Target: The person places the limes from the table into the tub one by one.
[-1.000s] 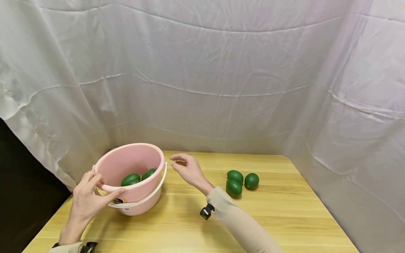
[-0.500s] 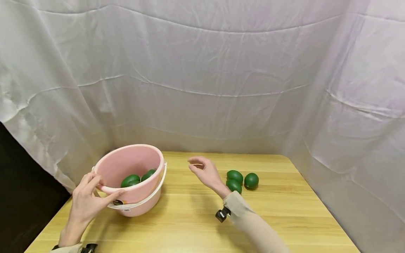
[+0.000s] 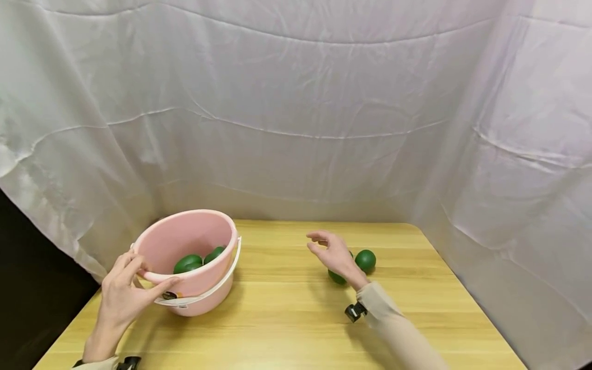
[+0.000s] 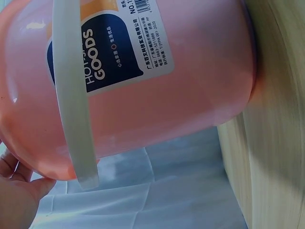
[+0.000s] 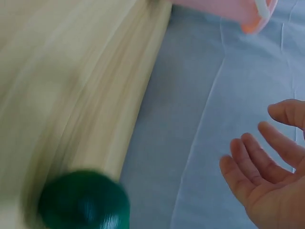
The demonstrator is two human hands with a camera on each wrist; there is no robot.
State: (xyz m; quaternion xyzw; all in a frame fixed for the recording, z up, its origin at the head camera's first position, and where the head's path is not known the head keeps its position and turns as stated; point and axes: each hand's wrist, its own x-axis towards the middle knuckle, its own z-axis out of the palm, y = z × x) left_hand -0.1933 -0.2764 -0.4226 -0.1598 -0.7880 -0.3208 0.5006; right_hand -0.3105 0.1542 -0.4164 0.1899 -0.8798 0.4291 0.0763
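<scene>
A pink bucket (image 3: 210, 283) stands at the left of the table, tilted a little toward me, its white handle hanging down the front. My left hand (image 3: 122, 293) grips its near-left rim, thumb outside and fingertips over the edge. Inside lie several dark green, oval, avocado-like fruits (image 3: 187, 263). My right hand (image 3: 336, 255) is in the air with relaxed, parted fingers and holds nothing. Beyond and below it are more green fruits (image 3: 366, 261) on the table, partly hidden by the hand and wrist. In the right wrist view, one blurred green fruit (image 5: 86, 202) shows beside the hand.
The wooden table (image 3: 277, 318) runs between bucket and loose fruits. Pale grey curtains (image 3: 296, 169) close in its back and right side. At the far left a dark area (image 3: 32, 288) shows past the table edge. The bucket bears a printed label (image 4: 119, 47).
My right hand has moved right, away from the bucket to the loose fruits, and now covers part of them. The left hand keeps its grip on the bucket rim.
</scene>
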